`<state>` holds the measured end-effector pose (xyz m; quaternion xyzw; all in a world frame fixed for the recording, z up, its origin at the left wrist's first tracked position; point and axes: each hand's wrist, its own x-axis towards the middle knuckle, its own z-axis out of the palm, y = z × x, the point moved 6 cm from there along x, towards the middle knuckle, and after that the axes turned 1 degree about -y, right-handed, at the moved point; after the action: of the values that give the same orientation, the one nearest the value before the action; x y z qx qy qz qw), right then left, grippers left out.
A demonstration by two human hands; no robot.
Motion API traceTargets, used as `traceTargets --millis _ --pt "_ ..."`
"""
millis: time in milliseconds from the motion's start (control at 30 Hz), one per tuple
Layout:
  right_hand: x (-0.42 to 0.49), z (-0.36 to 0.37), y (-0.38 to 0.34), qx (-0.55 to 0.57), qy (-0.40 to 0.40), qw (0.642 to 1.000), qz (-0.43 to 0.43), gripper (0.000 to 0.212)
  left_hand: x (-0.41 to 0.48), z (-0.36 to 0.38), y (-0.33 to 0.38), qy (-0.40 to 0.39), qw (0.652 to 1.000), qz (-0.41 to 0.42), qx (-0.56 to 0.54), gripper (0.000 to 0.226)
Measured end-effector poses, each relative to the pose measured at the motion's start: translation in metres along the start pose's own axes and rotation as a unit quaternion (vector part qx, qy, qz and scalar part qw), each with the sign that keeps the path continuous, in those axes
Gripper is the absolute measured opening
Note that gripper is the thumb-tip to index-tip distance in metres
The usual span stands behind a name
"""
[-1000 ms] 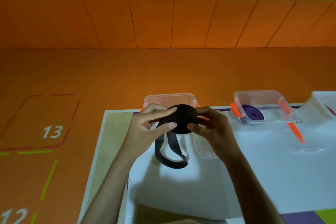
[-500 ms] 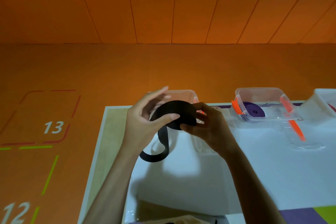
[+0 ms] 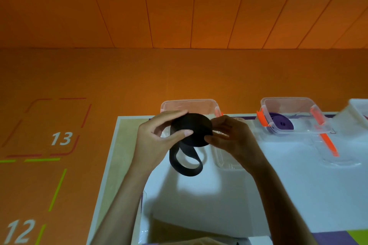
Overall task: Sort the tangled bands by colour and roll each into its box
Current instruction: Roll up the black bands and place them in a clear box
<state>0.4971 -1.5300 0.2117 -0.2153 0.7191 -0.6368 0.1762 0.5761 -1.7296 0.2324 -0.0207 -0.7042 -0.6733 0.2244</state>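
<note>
Our fingers [image 3: 171, 114] curl round the black band [image 3: 191, 129] — left hand [image 3: 155, 141] and right hand [image 3: 233, 139] pinch its rolled coil from either side, a loose loop hanging below. We hold it over the white worktop [image 3: 278, 185], before a clear box [image 3: 189, 103]; the next box [image 3: 288, 101] holds a purple roll [image 3: 281, 125].

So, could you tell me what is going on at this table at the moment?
A person holds a partly rolled black band above the white table. The left hand grips the coil with thumb and fingers, and the right hand pinches its other side. The unrolled tail hangs below in a loop. An open clear box stands just behind the coil. To the right, a second clear box already holds a rolled purple band.
</note>
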Motion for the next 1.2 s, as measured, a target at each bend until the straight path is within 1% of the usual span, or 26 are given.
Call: traceTargets --millis 33,100,133,200,267,367,433,500,567,633,667,700,767,833,867,933,1033,1100,1133,1200 --pt "0.000 -0.001 0.001 -0.016 -0.006 1.000 0.006 0.038 0.000 0.000 0.001 0.007 1.000 0.005 0.002 0.047" --pt "0.000 -0.003 -0.005 -0.020 0.010 1.000 -0.020 0.038 0.001 0.002 0.004 0.013 1.000 0.015 0.001 0.039" --pt "-0.001 -0.004 -0.008 -0.010 0.027 0.999 -0.040 0.038 0.001 0.003 0.003 0.009 1.000 0.016 0.000 0.035" --pt "-0.002 -0.006 -0.011 0.049 0.052 0.996 -0.061 0.039 0.001 0.004 0.001 -0.007 1.000 0.000 -0.009 0.035" --pt "-0.002 -0.005 -0.005 0.085 0.045 0.995 -0.042 0.042 0.001 0.002 -0.001 -0.019 1.000 -0.015 -0.011 0.037" --pt "-0.001 0.000 0.004 0.013 -0.004 1.000 0.004 0.049 0.001 0.001 0.001 -0.013 1.000 -0.010 -0.006 0.046" --pt "0.000 0.002 0.002 -0.013 -0.029 0.999 0.006 0.055 0.001 0.004 0.000 -0.006 1.000 -0.014 0.000 0.050" --pt "0.002 0.000 -0.005 -0.015 -0.012 1.000 -0.025 0.044 0.000 0.008 0.000 -0.003 1.000 -0.013 0.002 0.043" --pt "0.000 -0.001 -0.011 0.023 0.020 0.999 -0.040 0.037 -0.001 0.011 -0.001 -0.017 1.000 -0.012 -0.003 0.044" --pt "-0.001 0.001 -0.009 0.092 0.040 0.994 -0.033 0.041 -0.003 0.012 -0.003 -0.031 0.999 -0.023 -0.021 0.049" --pt "-0.002 0.002 -0.007 0.113 0.038 0.993 -0.025 0.040 -0.003 0.010 -0.003 -0.029 0.999 -0.025 -0.027 0.048" --pt "-0.002 0.002 -0.005 0.111 0.031 0.993 -0.017 0.036 -0.002 0.008 -0.003 -0.022 0.999 -0.022 -0.028 0.047" --pt "0.001 0.003 0.001 0.043 0.004 0.999 0.004 0.031 0.000 0.004 -0.001 -0.003 1.000 -0.016 -0.021 0.050" --pt "0.002 0.004 0.004 -0.012 -0.029 0.999 0.014 0.039 0.000 0.003 -0.002 0.007 1.000 -0.016 -0.013 0.052" --pt "0.002 0.004 0.003 -0.008 -0.026 1.000 0.010 0.045 -0.001 0.003 -0.002 0.011 1.000 -0.017 -0.005 0.050" --pt "0.003 -0.001 0.000 0.026 0.014 0.999 -0.020 0.051 -0.002 0.005 -0.002 0.011 1.000 -0.012 0.011 0.044" --pt "0.002 0.000 0.000 0.081 0.058 0.994 -0.046 0.051 -0.005 0.004 -0.005 -0.007 1.000 -0.012 0.015 0.043" --pt "0.001 0.004 0.006 0.104 0.048 0.993 -0.028 0.046 -0.004 0.000 -0.010 -0.031 0.999 -0.029 0.014 0.047" --pt "0.000 0.006 0.009 0.088 0.032 0.996 -0.012 0.042 -0.003 -0.002 -0.011 -0.040 0.998 -0.037 0.017 0.048" --pt "-0.001 0.010 0.015 0.016 -0.011 1.000 0.017 0.039 -0.002 -0.006 -0.013 -0.053 0.996 -0.063 0.022 0.050"
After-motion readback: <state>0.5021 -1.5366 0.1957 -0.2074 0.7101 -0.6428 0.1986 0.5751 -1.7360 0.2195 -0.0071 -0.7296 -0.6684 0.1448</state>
